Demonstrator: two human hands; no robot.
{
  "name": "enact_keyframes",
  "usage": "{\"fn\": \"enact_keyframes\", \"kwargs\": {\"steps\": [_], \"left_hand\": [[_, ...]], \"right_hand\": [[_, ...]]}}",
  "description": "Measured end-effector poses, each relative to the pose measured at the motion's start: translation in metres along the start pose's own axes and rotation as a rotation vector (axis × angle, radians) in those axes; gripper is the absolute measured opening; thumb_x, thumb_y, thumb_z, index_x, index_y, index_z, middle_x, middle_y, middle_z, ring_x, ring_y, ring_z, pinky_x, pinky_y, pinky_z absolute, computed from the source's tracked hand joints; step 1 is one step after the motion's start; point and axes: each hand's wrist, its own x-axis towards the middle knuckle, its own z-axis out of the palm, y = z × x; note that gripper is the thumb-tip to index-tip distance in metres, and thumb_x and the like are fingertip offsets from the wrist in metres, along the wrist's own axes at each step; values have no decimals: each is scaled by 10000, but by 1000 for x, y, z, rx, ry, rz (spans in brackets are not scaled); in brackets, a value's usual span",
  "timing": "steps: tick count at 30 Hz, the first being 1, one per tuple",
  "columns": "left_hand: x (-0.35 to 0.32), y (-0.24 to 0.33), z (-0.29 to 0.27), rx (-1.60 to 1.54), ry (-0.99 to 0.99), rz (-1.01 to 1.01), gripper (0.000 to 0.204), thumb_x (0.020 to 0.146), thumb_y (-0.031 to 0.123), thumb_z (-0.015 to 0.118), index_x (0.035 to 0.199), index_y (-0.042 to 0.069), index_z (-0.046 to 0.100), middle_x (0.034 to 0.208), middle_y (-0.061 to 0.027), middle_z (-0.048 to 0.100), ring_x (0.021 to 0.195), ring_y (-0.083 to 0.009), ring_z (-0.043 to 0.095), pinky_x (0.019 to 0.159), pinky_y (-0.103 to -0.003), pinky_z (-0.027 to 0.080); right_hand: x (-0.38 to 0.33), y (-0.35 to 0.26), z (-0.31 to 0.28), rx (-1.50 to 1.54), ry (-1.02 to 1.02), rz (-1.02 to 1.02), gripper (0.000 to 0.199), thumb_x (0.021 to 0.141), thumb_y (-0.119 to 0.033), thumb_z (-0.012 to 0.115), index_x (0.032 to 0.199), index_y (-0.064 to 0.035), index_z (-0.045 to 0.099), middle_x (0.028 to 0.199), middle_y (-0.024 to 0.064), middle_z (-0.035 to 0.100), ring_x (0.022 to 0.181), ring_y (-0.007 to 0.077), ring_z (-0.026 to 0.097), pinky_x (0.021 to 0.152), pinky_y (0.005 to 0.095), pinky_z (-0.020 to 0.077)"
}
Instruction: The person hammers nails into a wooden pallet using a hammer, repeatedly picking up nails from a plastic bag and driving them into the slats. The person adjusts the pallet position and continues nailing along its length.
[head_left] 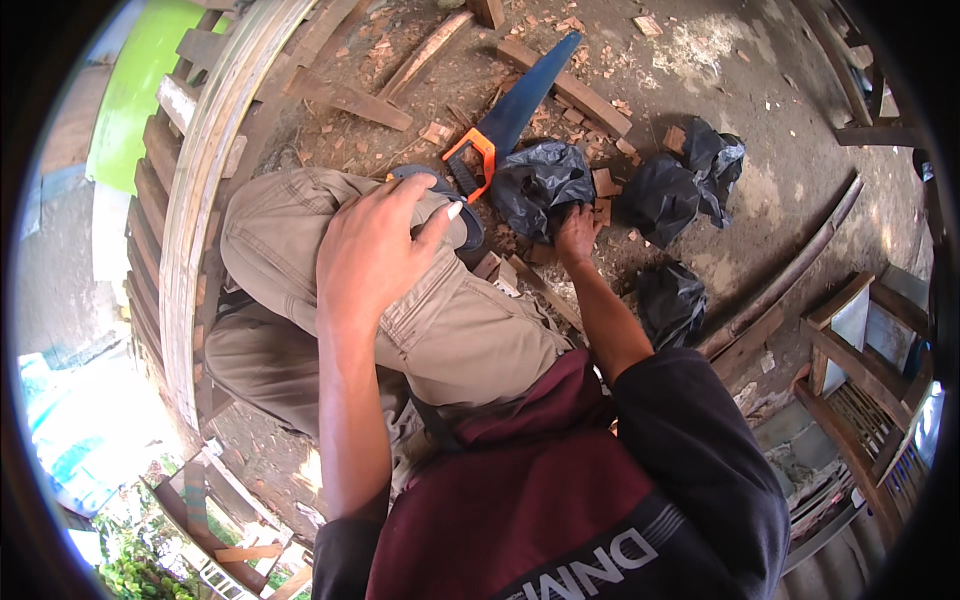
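Note:
My left hand (375, 235) rests on my raised knee in tan trousers, its fingers apart and holding nothing. Something small and white shows at the tip of its thumb. Low over the ground, my right hand (577, 236) is closed at the near edge of a bunched black plastic bag (545, 180); its fingertips are partly hidden there. Touching this bag on its left is a handsaw (525, 102) with a dark blade and an orange and black handle (471, 163). Small wood offcuts (604, 184) lie beside the bag.
More black plastic bags (665, 198) lie to the right, one nearer me (672, 302). Timber pieces (565, 88) and wood chips are strewn over the dirt floor. A slatted wooden frame (190, 210) stands at left. A long curved strip (790, 275) and wooden furniture (860, 350) are at right.

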Motion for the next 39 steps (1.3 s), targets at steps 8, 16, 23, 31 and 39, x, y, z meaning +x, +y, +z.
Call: {"fn": "enact_keyframes", "kwargs": {"steps": [8, 16, 23, 31, 39], "left_hand": [[3, 0, 9, -22, 65, 52, 391, 932, 350, 697, 1216, 80, 686, 1102, -148, 736, 1023, -361, 694, 863, -455, 539], [7, 8, -2, -331, 229, 156, 348, 905, 209, 738, 1199, 31, 679, 1126, -173, 725, 1035, -323, 708, 879, -409, 549], [17, 13, -13, -819, 502, 236, 265, 903, 86, 753, 1146, -15, 717, 1103, -127, 722, 981, -187, 710, 822, -309, 563], [3, -2, -35, -1369, 675, 80, 209, 915, 33, 757, 1114, -30, 745, 1070, -88, 723, 974, -115, 671, 831, -246, 542], [18, -57, -55, -1343, 804, 179, 103, 944, -19, 701, 1043, -43, 713, 1016, -64, 696, 891, -120, 676, 793, -248, 549]], "right_hand": [[-17, 1, -49, 396, 60, 44, 385, 815, -293, 776, 1067, -39, 634, 1278, 188, 550, 1191, 389, 545, 1023, 557, 389], [-13, -76, -162, 892, 275, -72, 216, 791, -71, 754, 955, -8, 629, 807, 111, 667, 757, 254, 669, 732, 366, 537], [-30, -228, -341, 1058, 348, -645, 260, 805, 21, 781, 1024, 7, 642, 988, 133, 702, 845, 236, 703, 749, 320, 559], [-28, -276, -398, 854, 462, -994, 257, 807, 17, 789, 1021, 2, 648, 1029, 148, 704, 878, 282, 715, 754, 344, 587], [-11, -325, -423, 692, 236, -1176, 259, 798, 23, 782, 1038, -1, 686, 1020, 144, 729, 935, 288, 736, 799, 350, 592]]}}
